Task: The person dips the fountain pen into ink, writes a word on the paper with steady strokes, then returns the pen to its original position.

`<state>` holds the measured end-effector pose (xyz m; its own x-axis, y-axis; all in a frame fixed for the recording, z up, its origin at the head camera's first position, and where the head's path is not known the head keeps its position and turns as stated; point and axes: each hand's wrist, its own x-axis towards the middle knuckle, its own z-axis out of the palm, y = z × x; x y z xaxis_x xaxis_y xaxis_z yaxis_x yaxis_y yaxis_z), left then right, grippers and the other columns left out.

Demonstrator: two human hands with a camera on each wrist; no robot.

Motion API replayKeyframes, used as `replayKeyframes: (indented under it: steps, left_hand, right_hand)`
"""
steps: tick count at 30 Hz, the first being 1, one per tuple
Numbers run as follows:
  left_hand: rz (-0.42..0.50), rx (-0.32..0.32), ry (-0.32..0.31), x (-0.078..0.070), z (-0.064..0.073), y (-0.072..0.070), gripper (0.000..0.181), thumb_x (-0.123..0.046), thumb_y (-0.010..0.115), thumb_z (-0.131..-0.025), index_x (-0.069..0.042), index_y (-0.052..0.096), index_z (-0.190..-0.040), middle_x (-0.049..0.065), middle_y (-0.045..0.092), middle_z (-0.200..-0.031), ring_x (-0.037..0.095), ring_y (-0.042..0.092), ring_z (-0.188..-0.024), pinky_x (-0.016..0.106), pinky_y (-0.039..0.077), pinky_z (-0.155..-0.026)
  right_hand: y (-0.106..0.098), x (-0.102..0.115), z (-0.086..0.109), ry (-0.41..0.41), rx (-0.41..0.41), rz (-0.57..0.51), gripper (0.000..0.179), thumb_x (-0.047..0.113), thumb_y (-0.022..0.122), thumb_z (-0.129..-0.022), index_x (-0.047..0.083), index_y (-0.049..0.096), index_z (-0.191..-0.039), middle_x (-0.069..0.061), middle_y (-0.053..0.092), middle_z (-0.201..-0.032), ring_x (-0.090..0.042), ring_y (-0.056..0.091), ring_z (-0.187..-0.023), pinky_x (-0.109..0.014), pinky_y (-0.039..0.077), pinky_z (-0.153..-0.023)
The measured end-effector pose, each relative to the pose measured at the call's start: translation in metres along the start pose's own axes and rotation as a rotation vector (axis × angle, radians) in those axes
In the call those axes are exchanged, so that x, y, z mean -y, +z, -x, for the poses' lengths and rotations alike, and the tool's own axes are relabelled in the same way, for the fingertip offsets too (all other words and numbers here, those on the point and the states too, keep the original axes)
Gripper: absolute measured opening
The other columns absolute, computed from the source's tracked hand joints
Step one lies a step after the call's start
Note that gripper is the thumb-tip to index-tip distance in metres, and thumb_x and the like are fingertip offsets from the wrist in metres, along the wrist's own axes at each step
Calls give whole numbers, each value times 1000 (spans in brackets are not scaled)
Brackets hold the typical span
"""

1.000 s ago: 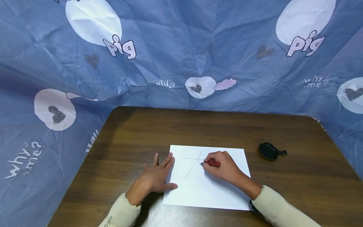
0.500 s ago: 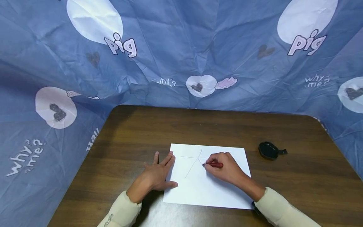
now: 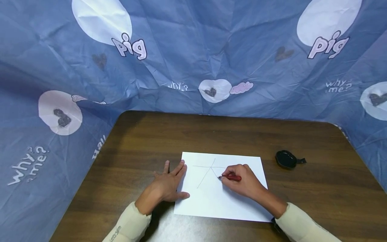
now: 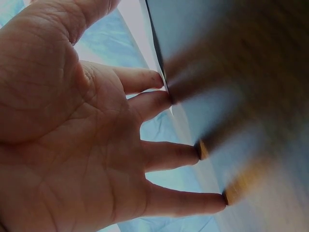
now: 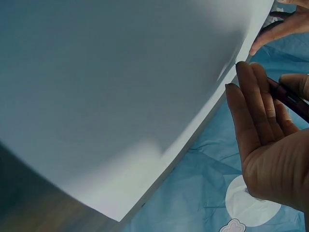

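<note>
A white sheet of paper (image 3: 205, 205) lies flat on the wooden table, bearing several thin dark lines that cross near its upper middle. My right hand (image 3: 243, 181) pinches a dark red pen (image 3: 234, 177), its tip on the paper at the lower end of a short slanting line. In the right wrist view the pen (image 5: 289, 99) shows between thumb and fingers. Spread fingers of my left hand (image 3: 166, 186) rest at the paper's left edge, the thumb on the sheet. The left wrist view shows that palm (image 4: 87, 130), with fingertips touching the surface and nothing held.
To the right of the paper, a small black pan-shaped dish (image 3: 286, 159) with a short handle sits on the brown wooden table (image 3: 145, 134). Behind the table hangs a blue printed cloth (image 3: 169, 50), which also covers the left and right sides.
My right hand has moved the pen down and to the right, lengthening the slanting line from the crossing. The left hand stays in place on the paper's edge.
</note>
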<state>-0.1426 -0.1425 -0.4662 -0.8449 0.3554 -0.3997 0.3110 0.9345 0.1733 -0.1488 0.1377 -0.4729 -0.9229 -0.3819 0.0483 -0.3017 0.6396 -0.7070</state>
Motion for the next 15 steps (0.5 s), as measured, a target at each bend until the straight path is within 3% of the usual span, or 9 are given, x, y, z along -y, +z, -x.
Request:
replayKeyframes:
  steps: [15]
  left_hand:
    - [2, -10, 10, 1, 1, 0, 98, -62, 68, -86, -13, 25, -159, 3, 12, -167, 54, 9, -145, 82, 26, -95]
  right_hand:
    - [-2, -2, 5, 5, 21, -15, 7, 12, 71, -88, 11, 77, -91, 6, 74, -88, -7, 62, -76, -26, 51, -72]
